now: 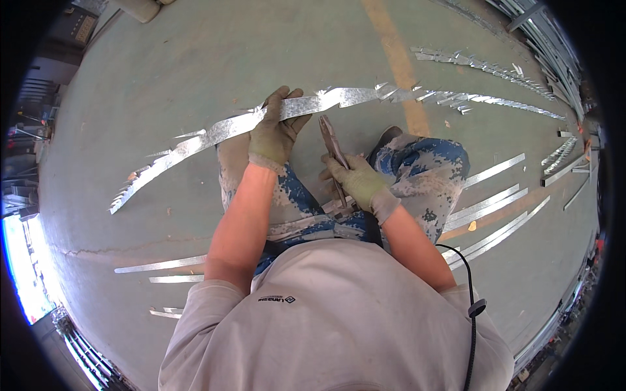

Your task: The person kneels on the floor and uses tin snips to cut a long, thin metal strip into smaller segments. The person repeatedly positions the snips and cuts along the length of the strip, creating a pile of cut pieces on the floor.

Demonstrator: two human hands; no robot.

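A long shiny galvanized metal strip stretches across in front of me, with jagged, bent-out tabs along its edges. My left hand, in a greenish work glove, is closed around the strip near its middle, fingers over the far edge. In my gloved right hand is a pair of pliers, jaws pointing up and away from me. The jaws are just below the strip, apart from it. Part of the handles is hidden by my right fingers.
Another jagged strip lies on the floor at the far right. Flat metal strips rest to my right, and more strips to my left. Metal stock is piled along the far right edge. A black cable hangs by my right side.
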